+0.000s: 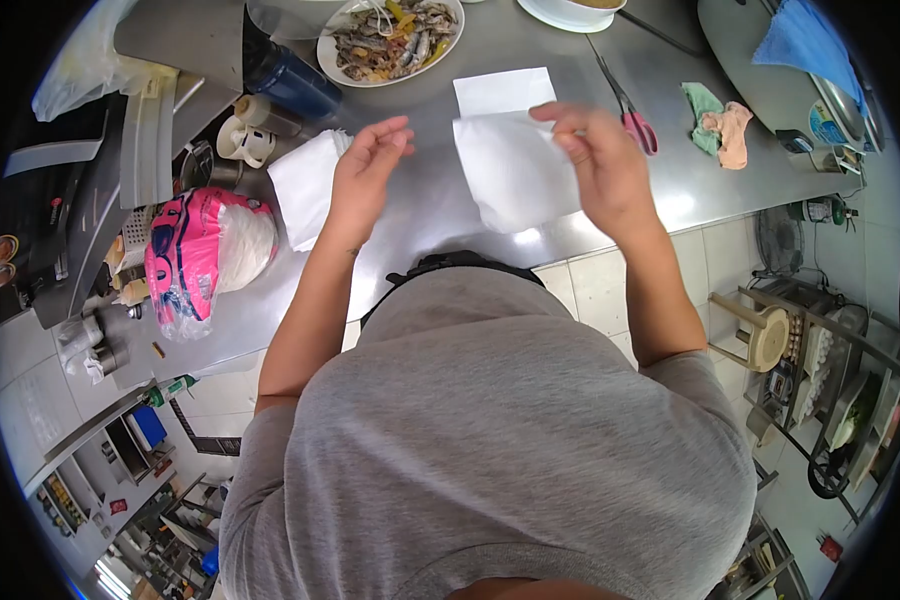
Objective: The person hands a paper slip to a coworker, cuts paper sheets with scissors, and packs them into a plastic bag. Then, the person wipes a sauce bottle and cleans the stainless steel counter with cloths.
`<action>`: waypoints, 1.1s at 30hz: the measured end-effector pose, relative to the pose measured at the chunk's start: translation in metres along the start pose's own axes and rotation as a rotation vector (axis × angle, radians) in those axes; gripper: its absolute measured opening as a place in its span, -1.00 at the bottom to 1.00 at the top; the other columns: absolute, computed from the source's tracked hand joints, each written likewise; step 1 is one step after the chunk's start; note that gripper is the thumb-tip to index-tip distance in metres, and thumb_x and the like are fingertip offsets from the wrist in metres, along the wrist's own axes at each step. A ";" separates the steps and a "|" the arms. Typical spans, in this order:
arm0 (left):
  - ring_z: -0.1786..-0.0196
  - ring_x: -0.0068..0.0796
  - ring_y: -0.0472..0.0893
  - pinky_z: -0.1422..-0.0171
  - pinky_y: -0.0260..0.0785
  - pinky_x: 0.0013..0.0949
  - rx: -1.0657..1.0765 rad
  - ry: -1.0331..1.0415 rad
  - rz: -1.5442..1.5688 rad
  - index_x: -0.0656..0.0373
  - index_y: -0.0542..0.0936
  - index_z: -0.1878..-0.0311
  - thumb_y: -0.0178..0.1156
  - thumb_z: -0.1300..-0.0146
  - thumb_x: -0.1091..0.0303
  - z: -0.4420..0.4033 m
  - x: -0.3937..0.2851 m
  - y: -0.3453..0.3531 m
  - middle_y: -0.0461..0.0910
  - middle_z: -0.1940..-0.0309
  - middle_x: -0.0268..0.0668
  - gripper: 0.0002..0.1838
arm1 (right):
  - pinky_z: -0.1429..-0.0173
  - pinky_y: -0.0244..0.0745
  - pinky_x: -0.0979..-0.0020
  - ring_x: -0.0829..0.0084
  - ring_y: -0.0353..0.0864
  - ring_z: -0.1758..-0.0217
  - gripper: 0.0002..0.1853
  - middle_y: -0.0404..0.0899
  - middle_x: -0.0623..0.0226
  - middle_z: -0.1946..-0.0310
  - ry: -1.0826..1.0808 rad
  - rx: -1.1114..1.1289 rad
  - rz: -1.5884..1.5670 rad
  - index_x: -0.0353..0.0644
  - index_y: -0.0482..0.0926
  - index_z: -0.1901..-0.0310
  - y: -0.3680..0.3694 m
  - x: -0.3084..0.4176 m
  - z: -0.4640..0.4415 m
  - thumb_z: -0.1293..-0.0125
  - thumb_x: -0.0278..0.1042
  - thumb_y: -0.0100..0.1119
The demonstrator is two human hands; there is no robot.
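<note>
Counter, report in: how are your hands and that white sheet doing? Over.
Right hand gripping white sheet by its edge. Left hand looks empty, at white stack; contact unclear. Scissors off to the right, seemingly out of the way.

This is a kitchen. It has a shiny metal tabletop [420, 215], a plate [456, 40] of food and floor tiles [597, 290].

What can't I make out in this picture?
All in the head view:
Right hand: blurred, exact grip unclear.
Lower white sheet: partly hidden by the held sheet.
White stack: left hand overlaps it, sheet count unclear.
Bowl: contents mostly cut off by the top edge.
Shelf items, lower left: too small to identify.
</note>
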State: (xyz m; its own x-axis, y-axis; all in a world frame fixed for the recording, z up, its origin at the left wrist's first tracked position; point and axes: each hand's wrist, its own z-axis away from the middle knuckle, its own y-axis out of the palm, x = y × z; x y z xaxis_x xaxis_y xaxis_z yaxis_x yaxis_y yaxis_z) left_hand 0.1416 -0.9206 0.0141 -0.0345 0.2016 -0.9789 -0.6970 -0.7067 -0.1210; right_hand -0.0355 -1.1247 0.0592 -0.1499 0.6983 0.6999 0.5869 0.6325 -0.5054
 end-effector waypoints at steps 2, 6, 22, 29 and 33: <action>-0.08 -0.46 0.53 -0.22 0.24 -0.41 -0.009 0.006 -0.014 0.21 0.46 -0.21 0.02 -0.42 0.21 0.000 -0.003 0.000 0.56 -0.06 -0.25 -0.60 | 0.02 0.49 0.36 0.23 0.61 0.11 -0.95 0.65 0.23 0.14 -0.020 -0.065 0.022 -0.22 0.48 0.19 -0.012 0.005 -0.006 -0.37 -0.47 0.05; -0.08 -0.47 0.52 -0.23 0.24 -0.43 -0.019 0.017 -0.039 0.23 0.46 -0.21 0.05 -0.40 0.28 -0.002 -0.002 0.000 0.56 -0.07 -0.24 -0.62 | 0.05 0.49 0.35 0.25 0.61 0.13 -0.95 0.65 0.18 0.16 -0.110 -0.113 -0.002 -0.25 0.47 0.21 -0.020 0.009 -0.014 -0.39 -0.49 0.03; -0.10 -0.47 0.49 -0.27 0.25 -0.42 0.161 -0.034 -0.026 0.25 0.45 -0.21 0.10 -0.36 0.37 0.004 0.018 0.027 0.53 -0.05 -0.21 -0.62 | 0.01 0.46 0.49 0.47 0.58 0.16 -0.90 0.64 0.16 0.23 0.027 -0.288 0.208 -0.30 0.43 0.13 -0.024 0.010 -0.014 -0.45 -0.45 -0.03; -0.21 -0.31 0.43 -0.33 0.24 -0.24 0.440 -0.272 0.292 0.02 0.10 -0.48 0.12 -0.37 0.21 -0.006 0.038 0.052 0.29 -0.30 -0.17 -0.32 | -0.04 0.47 0.45 0.45 0.59 0.15 -0.87 0.63 0.07 0.18 0.032 -0.424 -0.517 -0.29 0.37 0.10 -0.007 0.020 -0.021 -0.49 -0.40 -0.09; -0.27 -0.18 0.41 -0.35 0.27 -0.10 0.548 -0.308 0.716 -0.02 -0.07 -0.53 0.10 -0.39 0.13 -0.012 0.027 0.063 0.27 -0.33 -0.13 -0.23 | -0.12 0.46 0.36 0.35 0.59 0.08 -0.87 0.61 0.03 0.16 0.175 -0.597 -0.796 -0.27 0.38 0.07 -0.011 0.013 -0.018 -0.48 -0.42 -0.09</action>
State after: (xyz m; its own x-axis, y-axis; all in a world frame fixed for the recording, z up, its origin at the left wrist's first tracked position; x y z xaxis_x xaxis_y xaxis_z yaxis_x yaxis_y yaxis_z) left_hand 0.1049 -0.9676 -0.0223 -0.7160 0.0697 -0.6946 -0.6735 -0.3310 0.6610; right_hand -0.0299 -1.1282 0.0831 -0.5804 0.0567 0.8123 0.6766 0.5887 0.4423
